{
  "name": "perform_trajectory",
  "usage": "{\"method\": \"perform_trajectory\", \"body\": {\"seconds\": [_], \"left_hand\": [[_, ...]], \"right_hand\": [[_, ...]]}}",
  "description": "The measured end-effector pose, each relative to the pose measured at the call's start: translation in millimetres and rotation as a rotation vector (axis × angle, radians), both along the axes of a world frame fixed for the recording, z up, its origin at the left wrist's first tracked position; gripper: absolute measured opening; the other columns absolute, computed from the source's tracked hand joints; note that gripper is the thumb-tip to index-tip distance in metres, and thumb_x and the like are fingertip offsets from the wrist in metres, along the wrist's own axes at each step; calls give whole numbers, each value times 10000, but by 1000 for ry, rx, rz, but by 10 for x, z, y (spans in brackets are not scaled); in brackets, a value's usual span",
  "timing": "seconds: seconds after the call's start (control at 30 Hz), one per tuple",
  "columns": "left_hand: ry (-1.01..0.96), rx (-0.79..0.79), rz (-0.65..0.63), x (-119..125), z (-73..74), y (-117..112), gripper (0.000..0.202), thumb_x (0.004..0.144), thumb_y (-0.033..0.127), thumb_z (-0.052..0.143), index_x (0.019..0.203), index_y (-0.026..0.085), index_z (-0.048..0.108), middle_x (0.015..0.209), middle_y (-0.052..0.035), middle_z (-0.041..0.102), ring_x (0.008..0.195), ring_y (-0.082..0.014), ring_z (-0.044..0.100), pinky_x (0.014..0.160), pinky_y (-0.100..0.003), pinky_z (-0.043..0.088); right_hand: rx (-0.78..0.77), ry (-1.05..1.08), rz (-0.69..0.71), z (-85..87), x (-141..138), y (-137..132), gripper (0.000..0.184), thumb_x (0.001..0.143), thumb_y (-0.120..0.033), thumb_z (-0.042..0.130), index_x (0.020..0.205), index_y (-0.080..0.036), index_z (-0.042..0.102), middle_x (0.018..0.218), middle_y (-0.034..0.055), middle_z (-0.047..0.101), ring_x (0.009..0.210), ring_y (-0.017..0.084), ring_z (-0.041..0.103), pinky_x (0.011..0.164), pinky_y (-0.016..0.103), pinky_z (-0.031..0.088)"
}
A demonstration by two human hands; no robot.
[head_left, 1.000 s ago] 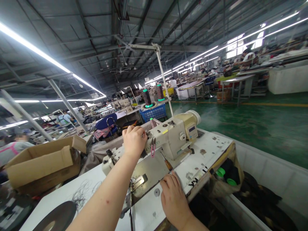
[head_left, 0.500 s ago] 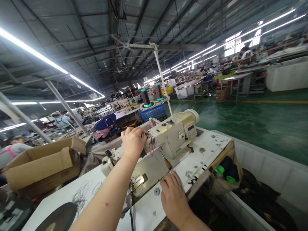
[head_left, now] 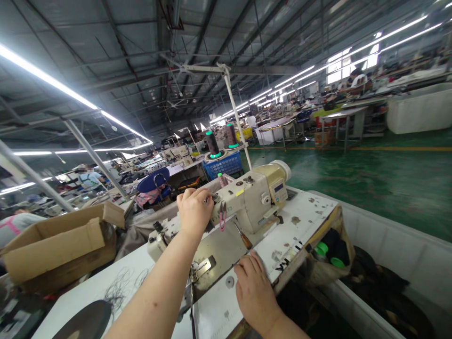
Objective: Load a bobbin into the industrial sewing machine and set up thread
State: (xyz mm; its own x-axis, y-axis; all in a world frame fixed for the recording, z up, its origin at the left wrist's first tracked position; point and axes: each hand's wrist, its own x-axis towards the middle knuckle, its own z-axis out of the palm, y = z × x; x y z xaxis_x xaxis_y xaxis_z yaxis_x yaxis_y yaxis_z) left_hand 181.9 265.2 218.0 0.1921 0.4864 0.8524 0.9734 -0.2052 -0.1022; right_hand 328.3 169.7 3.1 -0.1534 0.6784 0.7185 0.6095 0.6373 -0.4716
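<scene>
A cream industrial sewing machine [head_left: 243, 200] stands on a white worktable [head_left: 215, 315]. My left hand [head_left: 195, 209] is on top of its arm, fingers curled down; a small shiny metal bit shows by the fingertips, and whatever they grip is hidden. My right hand [head_left: 254, 289] lies on the table near the front edge, palm down, fingers loosely stretched and holding nothing. Pink-handled scissors [head_left: 222, 217] hang on the machine's front, right of my left hand. A screwdriver [head_left: 244, 237] with a brown handle leans above my right hand. The metal needle plate [head_left: 205, 267] shows beside my left forearm.
Two dark thread cones [head_left: 213, 144] stand behind the machine near a thread stand pole [head_left: 235, 106]. Loose black thread [head_left: 120, 287] and a dark disc [head_left: 84, 320] lie at left, beside a cardboard box [head_left: 60, 240]. A cloth pouch [head_left: 344, 235] and white bin [head_left: 381, 230] flank the right edge.
The view has shifted very slightly. Both hands stay in nearly the same places, and nothing has been picked up or let go.
</scene>
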Motion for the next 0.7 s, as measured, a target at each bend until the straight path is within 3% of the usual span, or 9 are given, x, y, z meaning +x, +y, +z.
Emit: {"method": "perform_trajectory", "body": {"seconds": [0.7], "left_hand": [[14,15,-36,8,-9,-3,107,863,164,748,824,263,765,1012,59,813,946,-245,639,846,-434,358]], "right_hand": [[-6,5,-6,-20,-18,14,280,766,2,641,991,-163,667,1001,62,572,1078,235,512,1310,480,199]]}}
